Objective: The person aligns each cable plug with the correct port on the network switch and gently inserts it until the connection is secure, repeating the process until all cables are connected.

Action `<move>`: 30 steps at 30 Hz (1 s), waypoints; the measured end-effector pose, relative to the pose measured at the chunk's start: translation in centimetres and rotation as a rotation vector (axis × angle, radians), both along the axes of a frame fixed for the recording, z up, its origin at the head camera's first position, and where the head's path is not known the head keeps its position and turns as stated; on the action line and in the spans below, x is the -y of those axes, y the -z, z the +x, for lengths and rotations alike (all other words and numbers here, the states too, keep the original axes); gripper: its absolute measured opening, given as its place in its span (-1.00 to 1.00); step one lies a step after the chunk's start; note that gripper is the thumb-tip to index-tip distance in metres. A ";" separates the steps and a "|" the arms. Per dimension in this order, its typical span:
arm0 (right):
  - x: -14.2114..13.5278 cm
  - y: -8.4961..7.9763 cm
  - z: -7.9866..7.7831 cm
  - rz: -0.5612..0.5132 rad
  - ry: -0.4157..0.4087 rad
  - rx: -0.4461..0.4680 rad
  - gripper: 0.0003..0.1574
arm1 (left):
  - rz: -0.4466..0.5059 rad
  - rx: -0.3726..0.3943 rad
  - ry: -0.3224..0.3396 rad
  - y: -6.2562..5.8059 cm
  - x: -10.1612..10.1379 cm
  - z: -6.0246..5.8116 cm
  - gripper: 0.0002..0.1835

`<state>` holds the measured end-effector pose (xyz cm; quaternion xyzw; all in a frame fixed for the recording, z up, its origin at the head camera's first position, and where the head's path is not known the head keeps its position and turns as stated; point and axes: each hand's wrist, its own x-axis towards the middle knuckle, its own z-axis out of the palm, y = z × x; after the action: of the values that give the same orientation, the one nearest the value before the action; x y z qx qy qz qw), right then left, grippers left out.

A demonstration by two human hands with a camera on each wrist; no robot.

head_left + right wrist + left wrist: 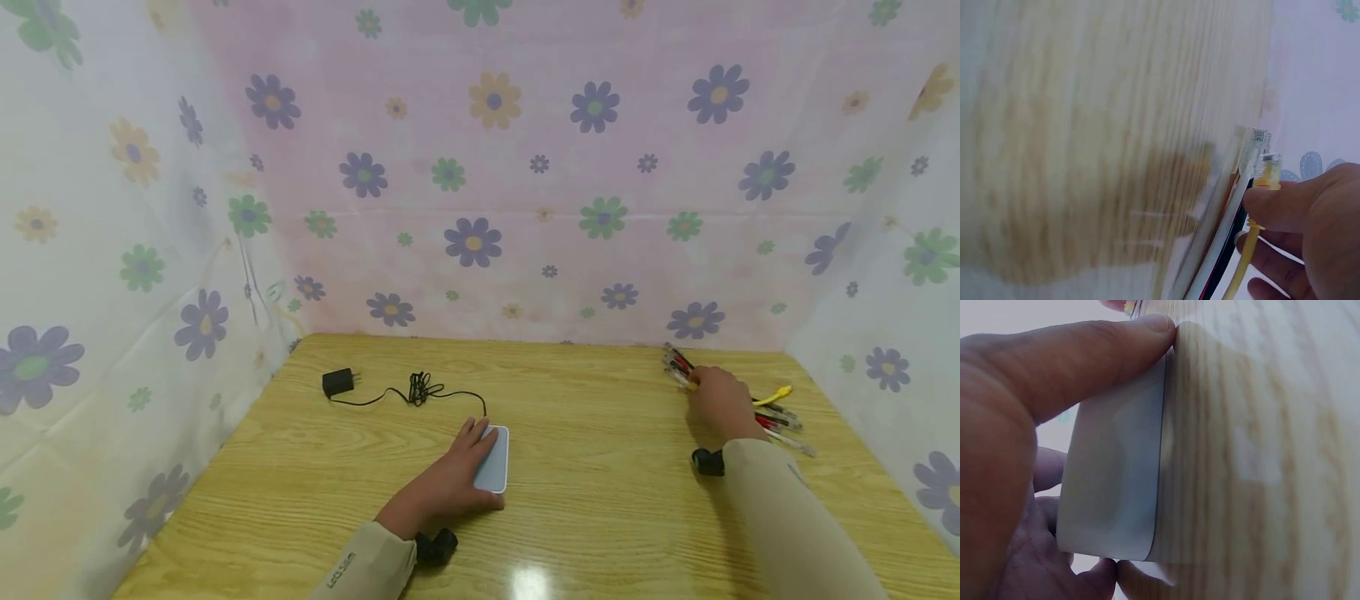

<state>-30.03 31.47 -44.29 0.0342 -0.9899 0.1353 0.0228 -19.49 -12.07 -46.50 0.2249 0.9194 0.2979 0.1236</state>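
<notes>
Head view: gripping the pale flat box (492, 467) by its ends with the left hand (453, 475), on the wooden table (592, 492), and, at right, pinching the yellow cable (1246, 256) just behind its clear plug (1269, 167) with the right hand (723, 404), beside other cables (771, 422); can't tell if holding those too. For a sure hold, keep light, even pressure on the box, sparing the black cord (420, 389) at its far edge, and grip the yellow cable close to the plug. No container in view.
</notes>
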 end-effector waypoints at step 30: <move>1.4 -0.4 0.3 -0.096 -0.045 -0.139 -0.62 | 0.005 -0.011 0.004 0.0 0.0 0.0 0.07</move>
<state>-29.73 30.03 -43.85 0.0645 -0.9773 0.1804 0.0900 -19.47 -12.08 -46.46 0.2284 0.9190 0.2987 0.1187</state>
